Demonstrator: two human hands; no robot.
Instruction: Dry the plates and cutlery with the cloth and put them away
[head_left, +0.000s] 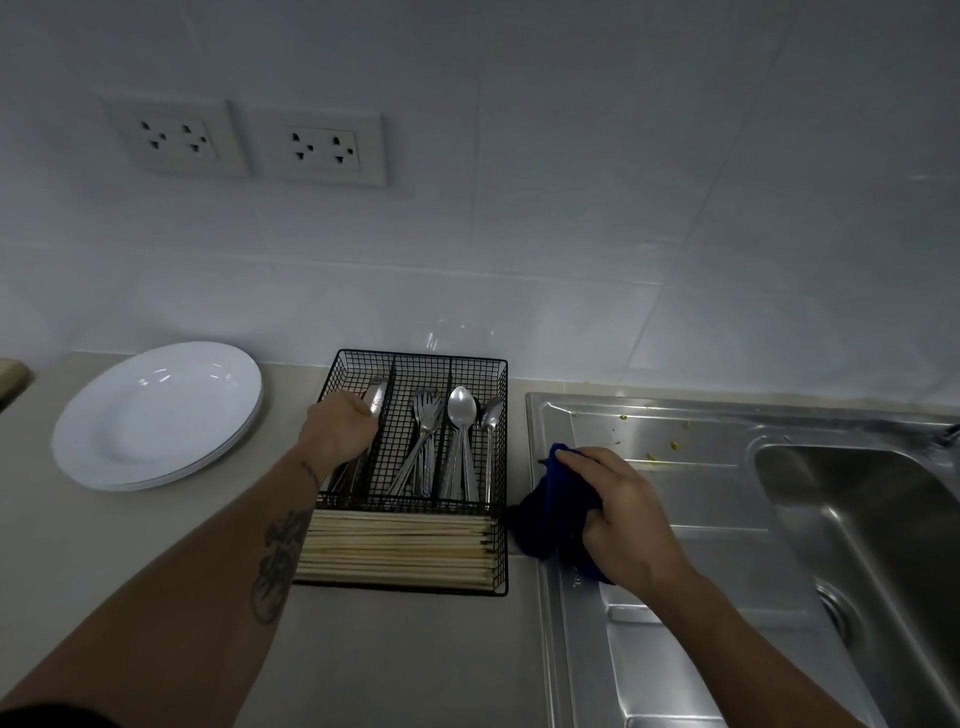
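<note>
Stacked plates (156, 415) on worktop (389, 649) far left. Left hand (340, 428) curled round cutlery (375, 397) in basket (415, 590) left compartment; forks, spoons alongside. Right hand (618, 514) clutches blue cloth (550, 514) on sink (727, 519) drainer edge.

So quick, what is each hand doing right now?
Left hand: grips a piece of metal cutlery in the left compartment of the wire caddy.
Right hand: holds the blue cloth.
</note>
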